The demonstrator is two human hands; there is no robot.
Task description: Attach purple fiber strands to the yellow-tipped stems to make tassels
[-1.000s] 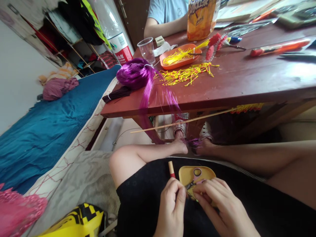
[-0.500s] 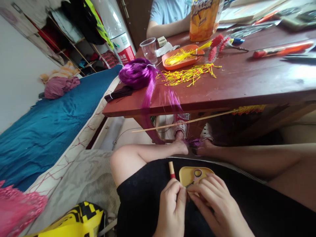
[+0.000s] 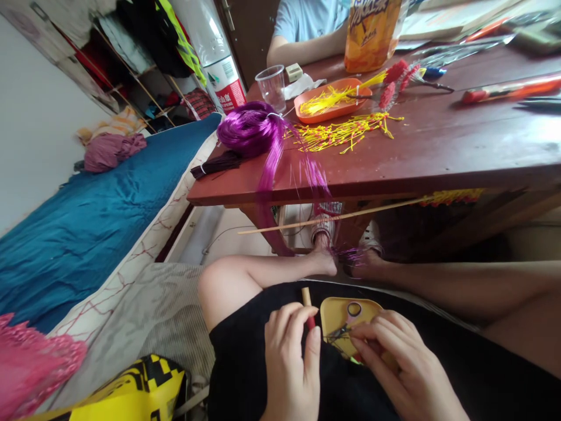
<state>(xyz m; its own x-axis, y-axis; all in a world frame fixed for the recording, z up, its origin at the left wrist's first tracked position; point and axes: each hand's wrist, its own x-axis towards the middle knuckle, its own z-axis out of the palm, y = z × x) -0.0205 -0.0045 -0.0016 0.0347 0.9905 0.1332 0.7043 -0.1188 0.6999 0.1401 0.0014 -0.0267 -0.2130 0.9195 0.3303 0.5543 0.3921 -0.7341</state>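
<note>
My left hand (image 3: 289, 356) is over my black-clad lap, its thumb and forefinger apart with a gap between them. Just behind that gap lies a stick (image 3: 305, 297) with a tan end and a red section, partly covered by my fingers. My right hand (image 3: 394, 356) has thumb and forefinger pinched together at the near right of a yellow tray (image 3: 326, 307). Whatever is in the pinch is too small to make out. In the tray are scissors (image 3: 353, 311) with a pinkish handle and some thin dark pieces, partly hidden by my right hand.
On the red-brown table (image 3: 421, 152) lie a purple fibre bundle (image 3: 249, 128), yellow stems with red tips (image 3: 346, 133) and an orange tray (image 3: 324, 116). A thin stick (image 3: 333, 216) juts out below the table edge. A person's forearm (image 3: 307, 49) rests across the table.
My hands have parted: the left has moved left and its fingers have spread. The right has shifted slightly right, still pinched. More of the scissors and tray now shows.
</note>
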